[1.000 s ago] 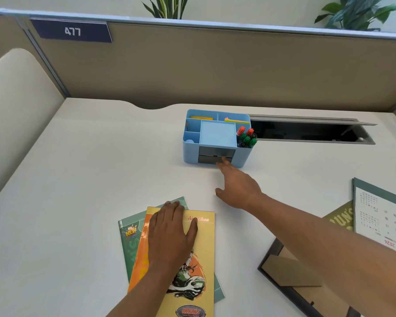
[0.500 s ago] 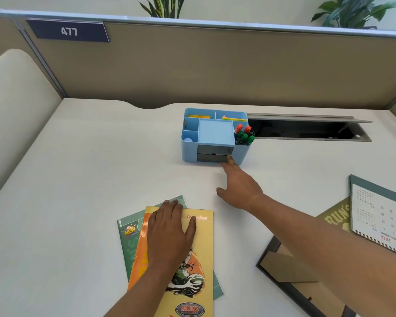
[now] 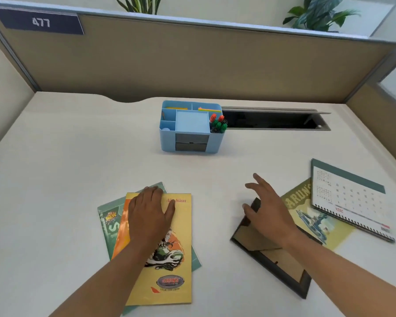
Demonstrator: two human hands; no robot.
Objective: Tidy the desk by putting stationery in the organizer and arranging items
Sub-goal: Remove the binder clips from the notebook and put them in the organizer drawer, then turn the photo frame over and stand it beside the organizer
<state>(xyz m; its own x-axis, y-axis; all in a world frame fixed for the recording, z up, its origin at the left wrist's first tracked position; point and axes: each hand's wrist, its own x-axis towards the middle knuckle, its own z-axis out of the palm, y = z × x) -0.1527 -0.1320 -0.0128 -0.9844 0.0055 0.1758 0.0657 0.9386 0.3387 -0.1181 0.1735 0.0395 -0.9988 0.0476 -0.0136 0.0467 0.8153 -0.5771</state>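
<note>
Two bare hands are in view over a pale desk. The left hand lies flat, fingers together, pressing on a yellow booklet that sits on top of a green booklet; the two are stacked slightly askew at the near centre. The right hand hovers with fingers spread wide, gripping nothing, above the far corner of a dark picture frame lying face down with its cardboard back up; whether the thumb touches the frame cannot be told. One olive booklet lies partly under the frame and partly under a spiral-bound desk calendar at the right. One blue desk organizer stands well apart from both hands, toward the back of the desk, with two grey drawers in its front, both shut. A cluster of red and green capped markers stands in its right compartment; the exact count cannot be told. Just beside the organizer on the right is an open cable slot. A beige partition with a nameplate reading 477 closes off the back, and two plants show above it.
</note>
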